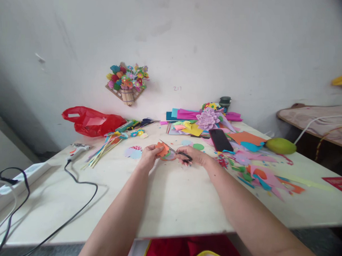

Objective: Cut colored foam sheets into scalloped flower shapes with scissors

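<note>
**At mid-desk, scissors meet an orange paper flower**

Head view: over the middle of the pale desk, both bare forearms reach forward and the hands meet just above the surface. The left hand is closed narrowly, pinching an orange paper flower between thumb and fingers. The right hand is curled around the dark handles of a pair of scissors. Their long axis runs from the right hand up and to the left. The thin blades point at the far left corner of the desk, and the tip passes just over the top edge of the orange paper flower. Whether the blades are parted is too small to tell.

To the left lie a bundle of coloured sticks, a glue gun with its black cable, and a red plastic bag. To the right are a dark phone lying face up, a purple paper flower on stacked coloured sheets, an orange sheet, a green paper circle and a green fruit. Paper offcuts are scattered near the right forearm.

On the wall behind hangs a bouquet of paper flowers. Faint pink writing beside it seems to read "Z17". No brand or label is legible elsewhere.
</note>
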Available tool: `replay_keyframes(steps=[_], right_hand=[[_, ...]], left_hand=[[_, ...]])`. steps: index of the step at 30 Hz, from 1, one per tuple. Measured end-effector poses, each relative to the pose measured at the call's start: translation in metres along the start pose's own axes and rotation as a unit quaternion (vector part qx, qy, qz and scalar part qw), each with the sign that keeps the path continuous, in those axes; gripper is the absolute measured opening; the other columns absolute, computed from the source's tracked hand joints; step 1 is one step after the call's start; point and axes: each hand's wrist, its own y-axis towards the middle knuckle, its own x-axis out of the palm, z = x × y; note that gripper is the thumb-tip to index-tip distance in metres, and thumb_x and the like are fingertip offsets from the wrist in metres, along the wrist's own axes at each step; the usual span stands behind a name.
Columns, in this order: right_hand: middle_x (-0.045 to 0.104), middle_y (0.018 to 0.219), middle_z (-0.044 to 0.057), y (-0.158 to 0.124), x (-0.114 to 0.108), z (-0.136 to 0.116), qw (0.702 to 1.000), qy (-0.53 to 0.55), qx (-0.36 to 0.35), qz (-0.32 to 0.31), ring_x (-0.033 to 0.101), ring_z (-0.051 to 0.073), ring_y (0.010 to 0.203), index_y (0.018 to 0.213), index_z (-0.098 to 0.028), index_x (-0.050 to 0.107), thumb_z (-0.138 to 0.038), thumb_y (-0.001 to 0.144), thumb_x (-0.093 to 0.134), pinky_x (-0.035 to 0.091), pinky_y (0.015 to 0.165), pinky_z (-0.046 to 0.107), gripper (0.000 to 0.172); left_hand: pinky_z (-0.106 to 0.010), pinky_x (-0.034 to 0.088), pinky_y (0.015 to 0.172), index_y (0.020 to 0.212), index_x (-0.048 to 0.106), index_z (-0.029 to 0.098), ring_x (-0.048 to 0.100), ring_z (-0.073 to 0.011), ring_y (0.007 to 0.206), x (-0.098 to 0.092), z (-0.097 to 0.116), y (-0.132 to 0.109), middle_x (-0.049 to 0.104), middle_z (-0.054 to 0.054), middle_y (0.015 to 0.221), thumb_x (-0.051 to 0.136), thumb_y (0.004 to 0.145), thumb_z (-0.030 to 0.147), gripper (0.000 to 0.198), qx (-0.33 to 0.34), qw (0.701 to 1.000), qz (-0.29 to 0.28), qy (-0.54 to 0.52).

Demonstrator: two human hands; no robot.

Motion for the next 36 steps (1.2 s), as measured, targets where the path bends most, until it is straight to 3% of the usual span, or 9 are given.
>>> replay_keyframes(steps=[15,36], right_hand=[[0.056,0.053,-0.002,0.0009,0.0011,0.0022,1.0,-0.01,0.014,0.014,0.046,0.006,0.038,0.071,-0.015,0.054,-0.041,0.079,0.056,0.027,0.033,0.017,0.027],[0.057,0.052,-0.001,-0.0006,0.0022,0.001,1.0,0.008,0.008,0.011,0.046,0.005,0.037,0.068,-0.015,0.054,-0.04,0.079,0.056,0.025,0.031,0.016,0.028]], left_hand=[[-0.027,0.051,0.056,0.053,0.061,0.013,0.061,-0.0145,0.053,0.0036,0.0029,-0.0028,0.067,-0.005,0.058,0.084,0.046,0.027,0.028,-0.003,1.0,0.013,-0.013],[-0.03,0.051,0.063,0.06,0.064,0.013,0.062,-0.0155,0.057,0.0018,0.0019,-0.0026,0.068,-0.006,0.064,0.083,0.05,0.027,0.026,0.0,1.0,0.007,-0.005]])
